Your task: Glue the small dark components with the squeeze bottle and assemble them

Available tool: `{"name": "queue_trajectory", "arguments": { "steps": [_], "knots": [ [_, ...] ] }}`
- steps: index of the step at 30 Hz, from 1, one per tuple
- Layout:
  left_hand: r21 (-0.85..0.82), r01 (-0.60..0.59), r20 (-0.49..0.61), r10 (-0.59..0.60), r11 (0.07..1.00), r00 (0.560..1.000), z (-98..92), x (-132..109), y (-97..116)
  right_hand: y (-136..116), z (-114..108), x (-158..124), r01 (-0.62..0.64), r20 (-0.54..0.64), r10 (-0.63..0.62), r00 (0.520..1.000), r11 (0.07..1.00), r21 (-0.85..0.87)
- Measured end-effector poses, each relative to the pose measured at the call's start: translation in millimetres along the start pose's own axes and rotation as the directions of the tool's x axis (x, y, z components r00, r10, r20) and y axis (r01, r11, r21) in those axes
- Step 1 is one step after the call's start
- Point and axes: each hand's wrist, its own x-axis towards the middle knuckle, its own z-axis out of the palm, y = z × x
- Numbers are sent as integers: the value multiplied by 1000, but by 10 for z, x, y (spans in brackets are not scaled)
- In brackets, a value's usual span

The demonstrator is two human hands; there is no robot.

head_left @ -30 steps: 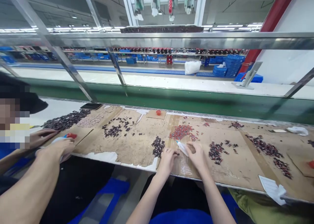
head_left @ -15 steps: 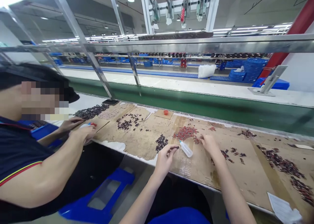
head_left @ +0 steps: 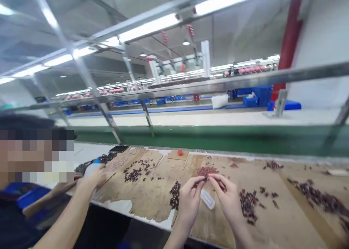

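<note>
My left hand (head_left: 190, 195) pinches a small dark part (head_left: 205, 178) between thumb and fingertips. My right hand (head_left: 225, 191) meets it there, thumb and forefinger pressed together at the same spot; whatever tiny piece is between them is too small to make out. Just behind the fingertips lies a heap of small red parts (head_left: 205, 170). Below, between the two hands, a translucent squeeze bottle (head_left: 207, 200) rests on its side on the cardboard. A pile of dark parts (head_left: 175, 196) sits left of my left hand, and dark-red pieces (head_left: 247, 206) lie right of my right hand.
At the left a co-worker's hand (head_left: 96, 176) holds a blue-capped bottle (head_left: 92, 168). More dark parts (head_left: 133, 174) and a red cap-like object (head_left: 180, 152) lie farther back. Dark-red pieces (head_left: 317, 196) spread at the right. A metal rail (head_left: 174, 91) crosses beyond the table.
My right hand has left the red heap and come left to my left hand, so the fingertips now meet. The view has tilted upward, and the co-worker's bottle stands more upright.
</note>
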Motion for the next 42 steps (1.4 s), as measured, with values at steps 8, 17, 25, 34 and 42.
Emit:
{"name": "queue_trajectory", "arguments": {
  "steps": [8, 17, 25, 34, 42],
  "knots": [
    [-75, -104, -11, 103, 992, 995, 33, 133, 158, 49, -34, 65, -49, 25, 49, 998, 999, 1],
    [-94, -57, -10, 57, 994, 998, 201, 303, 61, 156, -34, 233, 23, -38, -24, 999, 999, -34],
    [-220, 47, 46, -38, 974, 998, 98, 343, 55, 129, -26, 269, 22, 37, -19, 999, 997, -76],
    [-286, 137, 54, -127, 948, 990, -109, 310, 60, 65, 181, 155, -15, 73, 21, 997, 997, -73],
    [-258, 175, 45, -169, 950, 985, -147, 274, 34, 80, 172, 129, -148, 95, 154, 984, 987, -64]
  ]
}}
